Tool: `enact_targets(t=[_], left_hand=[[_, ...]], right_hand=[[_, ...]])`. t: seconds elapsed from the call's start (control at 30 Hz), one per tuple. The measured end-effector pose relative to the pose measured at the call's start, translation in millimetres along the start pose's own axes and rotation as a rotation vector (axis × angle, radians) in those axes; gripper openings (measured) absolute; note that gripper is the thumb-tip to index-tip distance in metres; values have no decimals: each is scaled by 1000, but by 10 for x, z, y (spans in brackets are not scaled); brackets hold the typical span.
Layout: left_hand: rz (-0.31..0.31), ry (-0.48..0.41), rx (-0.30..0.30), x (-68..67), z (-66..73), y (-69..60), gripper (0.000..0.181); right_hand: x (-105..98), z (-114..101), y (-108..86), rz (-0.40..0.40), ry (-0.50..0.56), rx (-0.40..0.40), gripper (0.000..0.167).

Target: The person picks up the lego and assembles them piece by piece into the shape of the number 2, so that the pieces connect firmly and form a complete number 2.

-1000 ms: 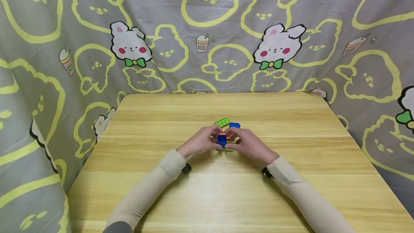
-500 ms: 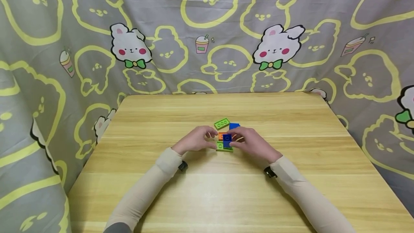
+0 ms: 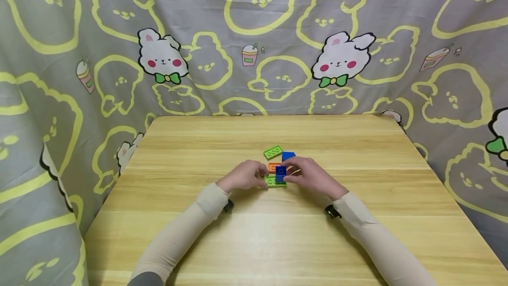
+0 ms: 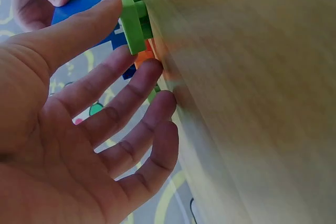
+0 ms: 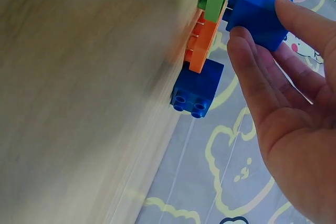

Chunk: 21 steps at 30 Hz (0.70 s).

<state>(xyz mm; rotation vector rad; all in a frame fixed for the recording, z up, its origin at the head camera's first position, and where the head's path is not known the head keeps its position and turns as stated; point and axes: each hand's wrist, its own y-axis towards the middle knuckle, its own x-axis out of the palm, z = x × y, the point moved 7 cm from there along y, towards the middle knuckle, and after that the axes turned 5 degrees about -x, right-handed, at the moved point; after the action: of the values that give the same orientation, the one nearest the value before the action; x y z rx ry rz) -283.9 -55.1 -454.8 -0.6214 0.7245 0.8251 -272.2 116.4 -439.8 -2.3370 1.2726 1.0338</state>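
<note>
The right hand pinches a blue block over the near green plate's right end.
Beyond that plate crowd the orange plate, second blue block and far green plate; the left hand, fingers apart, flanks its left end. The table stretches widely either side of it, the far edge well beyond.

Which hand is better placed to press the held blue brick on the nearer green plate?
Right, probably: the right grip pinches the blue brick at the nearer green plate, while the left grip sits with relaxed fingers by the plate's left end.
</note>
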Motion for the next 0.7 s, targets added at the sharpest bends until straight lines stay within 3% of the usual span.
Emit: enact_targets(t=[0.7], left_hand=[[2,3,1,7,17,3,30]], right_hand=[[16,4,10,-6,-15,-25,38]])
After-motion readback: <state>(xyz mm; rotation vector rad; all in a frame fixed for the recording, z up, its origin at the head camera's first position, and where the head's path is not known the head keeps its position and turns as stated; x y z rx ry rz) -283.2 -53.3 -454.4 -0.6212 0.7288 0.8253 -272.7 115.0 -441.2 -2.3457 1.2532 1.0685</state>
